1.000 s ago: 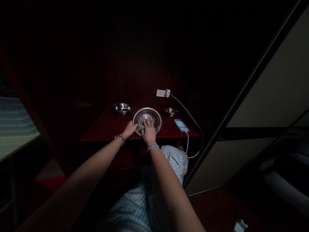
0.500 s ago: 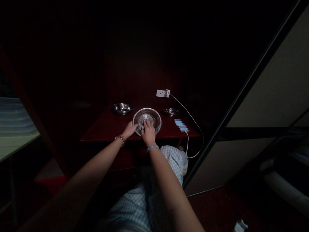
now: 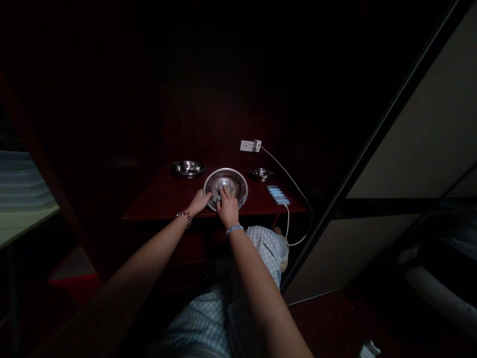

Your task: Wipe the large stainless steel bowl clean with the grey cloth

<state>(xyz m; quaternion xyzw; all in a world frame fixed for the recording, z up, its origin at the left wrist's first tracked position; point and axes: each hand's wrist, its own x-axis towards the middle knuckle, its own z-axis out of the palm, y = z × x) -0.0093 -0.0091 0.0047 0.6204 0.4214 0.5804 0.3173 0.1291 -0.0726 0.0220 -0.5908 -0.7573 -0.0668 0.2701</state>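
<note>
A shiny steel bowl (image 3: 241,183) rests tilted toward me at the front edge of the dark red shelf (image 3: 149,208). My left hand (image 3: 200,201) is closed on its left rim, thumb on the inside. My right hand (image 3: 228,209) reaches into the bowl, fingers pressed down near its bottom. A small pale patch shows by those fingertips; whether it is a cloth or a reflection is too dim to tell. Behind the bowl stand two more steel bowls, one at the left (image 3: 188,169) and a smaller one at the right (image 3: 262,174).
A blurred-out phone (image 3: 278,195) lies on the shelf's right side, its white cable (image 3: 289,175) running to a charger in the wall socket (image 3: 250,145). Stacked clear plastic boxes (image 3: 26,181) stand at far left, above a red bin (image 3: 76,278). My checked-cloth knees are under the shelf.
My right fingers have shifted slightly down and left inside the bowl. The left hand keeps its hold on the rim. The whole view has moved a little.
</note>
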